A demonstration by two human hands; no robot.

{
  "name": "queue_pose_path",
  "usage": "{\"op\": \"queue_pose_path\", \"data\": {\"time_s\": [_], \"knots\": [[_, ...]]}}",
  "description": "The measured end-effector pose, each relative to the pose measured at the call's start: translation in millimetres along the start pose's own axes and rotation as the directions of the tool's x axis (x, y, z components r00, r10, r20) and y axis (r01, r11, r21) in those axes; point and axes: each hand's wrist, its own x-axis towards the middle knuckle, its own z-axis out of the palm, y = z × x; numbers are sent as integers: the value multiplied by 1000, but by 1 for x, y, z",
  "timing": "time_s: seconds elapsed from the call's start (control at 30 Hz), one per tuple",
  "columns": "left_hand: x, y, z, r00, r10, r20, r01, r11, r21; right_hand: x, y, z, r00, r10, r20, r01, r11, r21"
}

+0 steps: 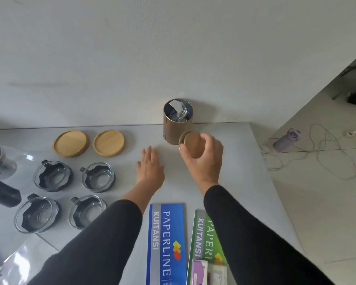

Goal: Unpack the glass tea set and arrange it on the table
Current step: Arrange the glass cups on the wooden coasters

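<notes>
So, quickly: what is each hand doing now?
Left hand: open, fingers straight, holding nothing.
Right hand: gripping the round lid beside the open canister.

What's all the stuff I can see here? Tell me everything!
glass cups: four, clear with black handles, left on the table
wooden coasters: two, tan, behind the cups
teapot: one, glass and black, far left edge
tube: one, brown, open, silver bag inside, by the wall
lid: one, brown, held beside the tube
receipt books: two, blue and green, near edge
bottle: one, purple, on the floor
cables: pale, on the floor
left hand: flat on the table
right hand: holding the lid
</notes>
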Motion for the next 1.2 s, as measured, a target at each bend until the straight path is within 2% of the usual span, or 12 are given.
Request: {"op": "queue_pose_path", "data": {"time_s": [0.1, 0.2, 0.4, 0.57, 0.7, 0.8, 0.93, 1.1, 1.2], "knots": [[-19, -14, 15, 997, 38, 73, -50, 984, 172, -23, 19, 12, 988, -62, 138, 79, 989, -125], [-25, -21, 21, 992, 74, 100, -95, 970, 225, -32, 26, 25, 969, -59, 240, 97, 984, -151], [-24, -24, 21, 991, 86, 104, -109, 964, 243, -33, 29, 37, 935, -7, 356, 62, 988, -143], [-23, -20, 19, 990, 77, 116, -102, 968, 228, -30, 34, 36, 914, -17, 406, 87, 984, -157], [-25, -13, 11, 993, 43, 108, -53, 995, 84, -25, 29, 27, 908, -45, 417, 153, 961, -232], [-47, -6, 6, 1000, 3, -29, -6, 995, -102, -26, 19, 15, 919, -67, 389, 174, 953, -247], [-84, -15, -7, 964, 18, -267, -79, 972, -220, -33, -7, 1, 922, -80, 379, 177, 957, -228], [-128, -46, -30, 829, -66, -556, -132, 942, -308, -54, -45, -11, 916, -123, 383, 198, 967, -163], [-152, -71, -33, 739, -188, -647, -106, 916, -387, -70, -63, -10, 899, -129, 419, 203, 969, -138]]}}
